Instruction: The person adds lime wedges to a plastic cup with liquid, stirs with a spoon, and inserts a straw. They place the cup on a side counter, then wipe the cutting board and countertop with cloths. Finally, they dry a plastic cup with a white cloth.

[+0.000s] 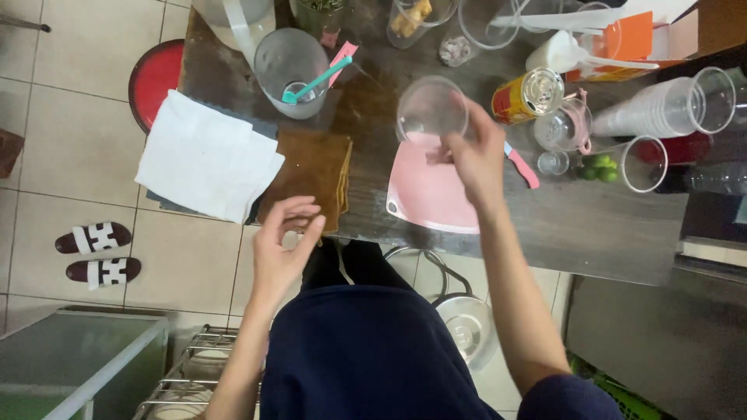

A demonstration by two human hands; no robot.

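the right hand [475,159] holds a clear plastic cup [432,109] tipped on its side, fingers closed around its rim, above the pink cutting board [424,194] at the desk's [560,225] near edge. the left hand [284,245] hangs open and empty past that edge, near the brown cloth [311,167].

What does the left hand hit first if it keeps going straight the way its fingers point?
Probably the brown folded cloth. The left hand is empty, open, with its fingers aimed up-frame toward the table edge, and the cloth lies just past the fingertips. Its height above the table is unclear, so it might pass over the cloth.
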